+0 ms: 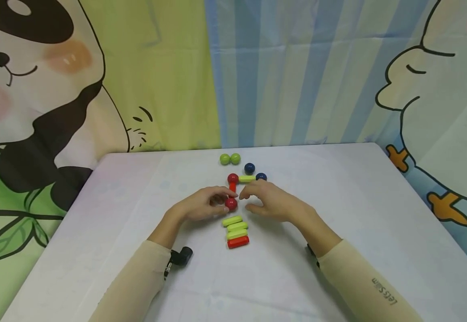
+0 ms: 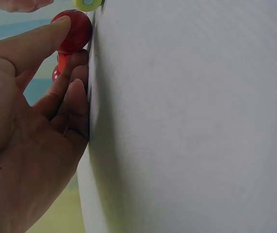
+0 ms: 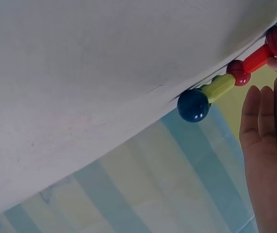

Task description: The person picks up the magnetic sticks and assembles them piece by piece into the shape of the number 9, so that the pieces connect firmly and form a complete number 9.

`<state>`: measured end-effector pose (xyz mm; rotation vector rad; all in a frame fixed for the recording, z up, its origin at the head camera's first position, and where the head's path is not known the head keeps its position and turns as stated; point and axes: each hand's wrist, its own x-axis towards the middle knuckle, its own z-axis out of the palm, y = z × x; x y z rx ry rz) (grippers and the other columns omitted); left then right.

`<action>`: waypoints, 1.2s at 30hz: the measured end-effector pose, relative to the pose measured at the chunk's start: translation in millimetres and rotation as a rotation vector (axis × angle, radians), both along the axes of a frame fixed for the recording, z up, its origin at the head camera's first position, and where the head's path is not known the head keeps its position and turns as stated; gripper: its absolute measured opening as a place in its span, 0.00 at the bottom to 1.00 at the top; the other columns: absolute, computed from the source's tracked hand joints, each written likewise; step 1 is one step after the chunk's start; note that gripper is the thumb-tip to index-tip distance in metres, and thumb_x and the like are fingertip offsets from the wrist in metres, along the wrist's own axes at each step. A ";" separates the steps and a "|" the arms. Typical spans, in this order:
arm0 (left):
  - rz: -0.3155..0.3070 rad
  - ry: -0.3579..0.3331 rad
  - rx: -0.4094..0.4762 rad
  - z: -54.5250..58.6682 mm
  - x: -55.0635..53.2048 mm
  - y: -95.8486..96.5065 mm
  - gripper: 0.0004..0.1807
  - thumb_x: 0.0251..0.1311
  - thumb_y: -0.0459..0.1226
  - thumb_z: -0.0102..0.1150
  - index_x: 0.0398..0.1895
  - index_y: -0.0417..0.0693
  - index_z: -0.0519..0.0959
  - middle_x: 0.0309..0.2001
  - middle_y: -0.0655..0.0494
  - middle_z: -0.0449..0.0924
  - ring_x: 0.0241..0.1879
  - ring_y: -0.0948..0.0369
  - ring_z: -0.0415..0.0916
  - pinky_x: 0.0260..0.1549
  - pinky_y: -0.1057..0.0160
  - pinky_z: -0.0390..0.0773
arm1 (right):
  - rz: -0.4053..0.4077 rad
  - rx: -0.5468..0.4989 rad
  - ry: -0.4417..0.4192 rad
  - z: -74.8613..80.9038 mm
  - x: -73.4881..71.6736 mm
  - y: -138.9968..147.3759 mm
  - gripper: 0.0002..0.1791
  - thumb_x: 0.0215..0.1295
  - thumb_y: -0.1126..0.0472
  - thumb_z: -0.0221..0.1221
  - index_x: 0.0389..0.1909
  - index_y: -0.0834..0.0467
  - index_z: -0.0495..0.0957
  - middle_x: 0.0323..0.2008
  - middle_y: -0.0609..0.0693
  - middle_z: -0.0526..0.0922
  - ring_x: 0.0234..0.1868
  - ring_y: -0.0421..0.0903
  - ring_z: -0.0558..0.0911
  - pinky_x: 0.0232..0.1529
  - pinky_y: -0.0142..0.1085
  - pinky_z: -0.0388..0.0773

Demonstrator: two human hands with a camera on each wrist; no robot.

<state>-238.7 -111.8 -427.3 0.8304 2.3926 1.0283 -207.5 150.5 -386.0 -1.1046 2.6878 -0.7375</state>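
The left hand (image 1: pixel 201 203) pinches the near red ball (image 1: pixel 231 204), located at the near end of a red rod (image 1: pixel 232 188) on the white table (image 1: pixel 362 201). A far red ball (image 1: pixel 233 178) adjoins the rod's far end. The right hand (image 1: pixel 275 201), fingers relaxed, holds nothing beside the rod; contact cannot be determined

Cartoon backdrop (image 1: pixel 177 89), green beside blue stripes (image 1: pixel 247 89), behind a white table (image 1: pixel 378 214).
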 end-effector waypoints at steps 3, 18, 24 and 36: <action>0.001 -0.006 0.003 -1.1 0.2 -1.4 0.25 0.67 0.38 0.65 0.66 0.66 0.77 0.52 0.61 0.78 0.53 0.59 0.74 0.57 0.57 0.76 | 0.007 0.017 -0.020 -0.3 3.5 -3.2 0.15 0.70 0.62 0.64 0.56 0.56 0.82 0.54 0.49 0.83 0.58 0.48 0.78 0.63 0.47 0.75; -0.041 -0.007 0.038 -3.3 -1.1 -5.6 0.23 0.69 0.35 0.63 0.66 0.62 0.77 0.52 0.58 0.80 0.53 0.59 0.76 0.59 0.54 0.75 | 0.128 0.035 -0.021 -9.0 12.1 -15.8 0.16 0.72 0.63 0.62 0.58 0.54 0.83 0.54 0.48 0.84 0.57 0.46 0.81 0.63 0.42 0.76; -0.024 -0.010 0.020 -3.5 -1.0 -5.4 0.23 0.69 0.35 0.62 0.65 0.63 0.77 0.52 0.60 0.80 0.52 0.59 0.76 0.58 0.55 0.75 | 0.166 0.064 -0.010 -11.5 14.9 -19.7 0.16 0.73 0.65 0.61 0.58 0.54 0.83 0.56 0.46 0.84 0.59 0.44 0.80 0.66 0.43 0.74; -0.015 0.007 0.005 -1.7 -0.3 -1.2 0.22 0.70 0.37 0.62 0.66 0.61 0.77 0.52 0.61 0.79 0.52 0.59 0.75 0.58 0.55 0.75 | 0.126 0.127 -0.030 -14.4 16.7 -20.6 0.09 0.72 0.60 0.64 0.50 0.51 0.84 0.49 0.42 0.83 0.53 0.42 0.80 0.62 0.41 0.75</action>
